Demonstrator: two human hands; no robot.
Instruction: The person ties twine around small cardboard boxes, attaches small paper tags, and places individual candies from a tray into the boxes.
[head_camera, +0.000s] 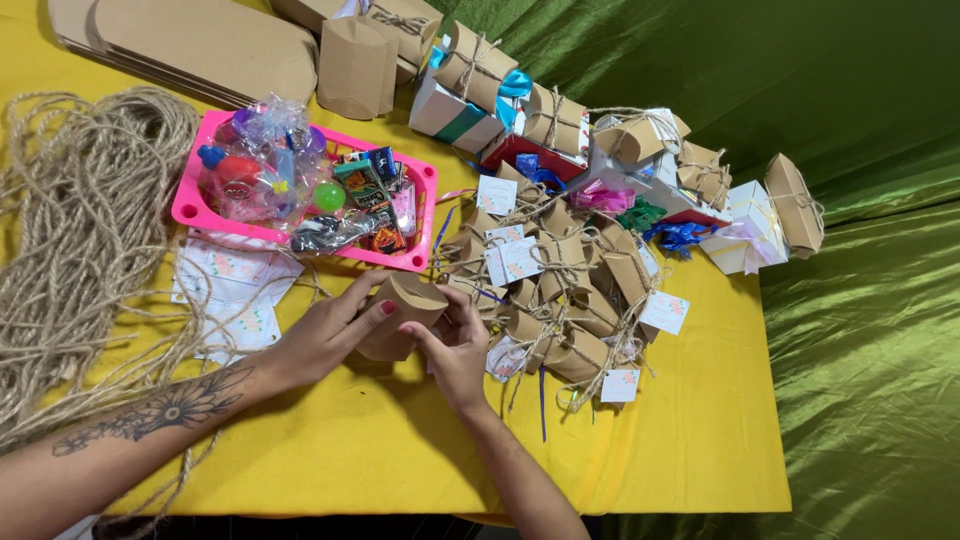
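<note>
Both hands, left (325, 335) and right (455, 345), pinch a box (400, 312) between them, seemingly just below the pink tray (190, 205).

Bare yellow table (400, 450) near edge, pink tray (190, 205), twine (80, 230), boxes (560, 300) crowding behind

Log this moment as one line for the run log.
left hand: holds brown paper box | right hand: holds same | beside: pink tray

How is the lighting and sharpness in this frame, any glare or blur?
Head view: even, bright light; soft shadow under both hands on the yellow tablecloth; sheen on the green fabric; glints on the plastic wrap in the pink tray; kraft box sharp, no motion blur.
</note>
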